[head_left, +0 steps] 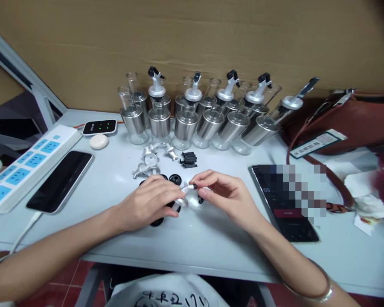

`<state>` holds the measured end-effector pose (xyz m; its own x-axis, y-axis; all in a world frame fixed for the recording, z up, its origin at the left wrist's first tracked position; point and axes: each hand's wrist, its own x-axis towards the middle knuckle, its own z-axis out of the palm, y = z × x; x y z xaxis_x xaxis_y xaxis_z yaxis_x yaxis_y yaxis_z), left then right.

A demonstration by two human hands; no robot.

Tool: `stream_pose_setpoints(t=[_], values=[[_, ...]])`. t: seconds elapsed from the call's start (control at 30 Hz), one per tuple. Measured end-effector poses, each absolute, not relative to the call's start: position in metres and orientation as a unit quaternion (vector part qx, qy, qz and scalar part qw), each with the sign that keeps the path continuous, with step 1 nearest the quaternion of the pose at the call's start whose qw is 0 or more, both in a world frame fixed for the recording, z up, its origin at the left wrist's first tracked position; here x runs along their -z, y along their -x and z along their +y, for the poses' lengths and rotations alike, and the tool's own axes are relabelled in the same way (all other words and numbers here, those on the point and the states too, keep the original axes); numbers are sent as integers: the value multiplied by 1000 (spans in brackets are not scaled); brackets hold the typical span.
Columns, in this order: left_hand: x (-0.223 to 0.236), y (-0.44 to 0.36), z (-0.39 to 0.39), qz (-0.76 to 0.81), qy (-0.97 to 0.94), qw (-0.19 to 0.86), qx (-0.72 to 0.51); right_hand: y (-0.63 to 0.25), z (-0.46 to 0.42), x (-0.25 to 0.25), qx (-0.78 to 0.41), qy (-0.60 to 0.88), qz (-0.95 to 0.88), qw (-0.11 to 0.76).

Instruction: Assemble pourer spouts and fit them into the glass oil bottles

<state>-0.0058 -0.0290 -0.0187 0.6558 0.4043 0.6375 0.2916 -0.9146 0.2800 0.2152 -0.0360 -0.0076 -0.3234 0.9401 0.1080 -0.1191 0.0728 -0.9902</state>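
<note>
My left hand (147,198) is closed around a silver pourer spout (188,188), with the spout end pointing right. At that end, my right hand (228,194) pinches a small black tip piece (195,186) between thumb and fingers. Below my right fingertips lies another small black part (201,198), partly covered. Around and under my left hand sit several round black stoppers (175,179), some hidden by it. Loose silver pourer spouts (151,159) lie in a group just beyond. To their right is a small pile of black lever caps (188,159).
Glass bottles with steel sleeves (160,122) stand in rows at the back, several with pourers fitted. On the left are a power strip (59,138), a phone (61,181), a small black device (100,127) and a white oval case (99,141). A tablet-like screen (284,226) and brown bag (365,123) are right.
</note>
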Motion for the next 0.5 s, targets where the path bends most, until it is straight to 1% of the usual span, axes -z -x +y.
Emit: stream_pose_setpoints(t=[0.1, 0.37, 0.5], values=[[20, 4, -29, 181, -904, 96, -376, -214, -36, 9, -606, 365, -553, 441], [26, 5, -29, 202, -905, 107, -358, -214, -36, 8, -597, 405, -585, 371], [26, 7, -32, 220, -907, 120, -337, -213, -36, 9, -602, 410, -571, 378]])
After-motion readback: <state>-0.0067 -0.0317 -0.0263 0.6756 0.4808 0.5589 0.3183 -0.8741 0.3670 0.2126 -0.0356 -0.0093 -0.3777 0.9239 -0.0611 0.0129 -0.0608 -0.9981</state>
